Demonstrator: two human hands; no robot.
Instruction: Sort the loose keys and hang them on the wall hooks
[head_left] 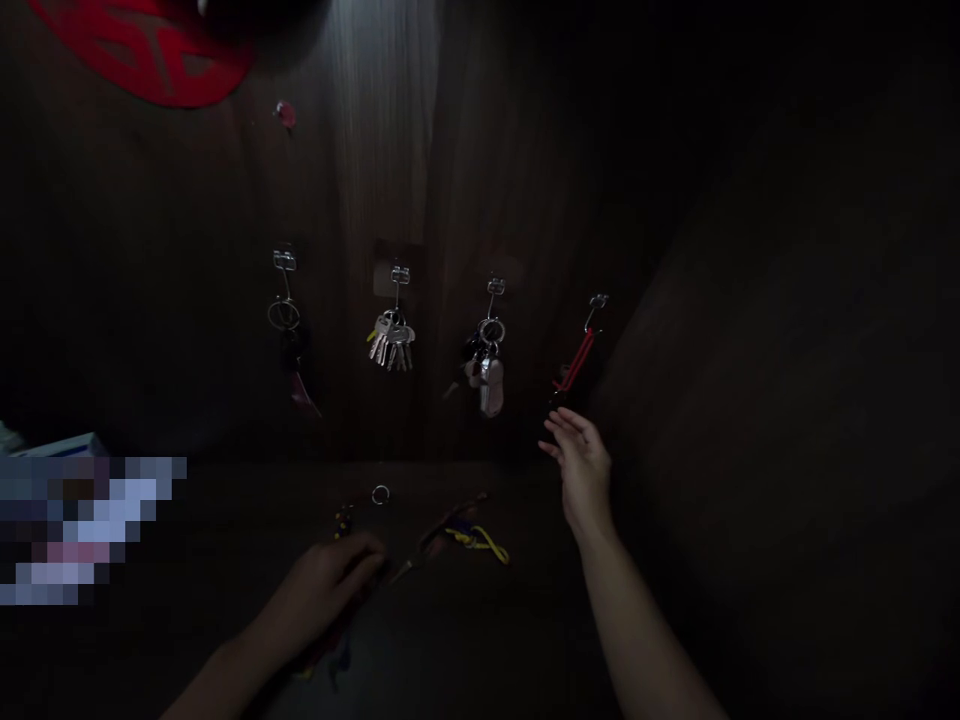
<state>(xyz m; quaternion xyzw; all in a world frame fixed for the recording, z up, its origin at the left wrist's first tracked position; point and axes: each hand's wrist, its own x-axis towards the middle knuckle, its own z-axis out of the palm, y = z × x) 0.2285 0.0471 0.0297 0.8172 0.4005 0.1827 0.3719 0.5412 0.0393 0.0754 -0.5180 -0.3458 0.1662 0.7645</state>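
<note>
My right hand is raised at the panel, fingers stretched and apart, with nothing seen in it. Its fingertips are just below a red cord loop that hangs from the rightmost hook; contact cannot be made out. Lower left, my left hand is blurred over the dark surface, thumb and fingers drawn together. What they hold, if anything, is hidden. Beside its fingertips lies a thin brown strap with a metal end, next to a yellow cord. A metal ring lies behind the hand.
Several hooks line the dark wood panel. They bear a ring with a dark fob, a bunch of keys, and keys with a pale fob. A red cut-out is at upper left. Colourful bits show below my left hand.
</note>
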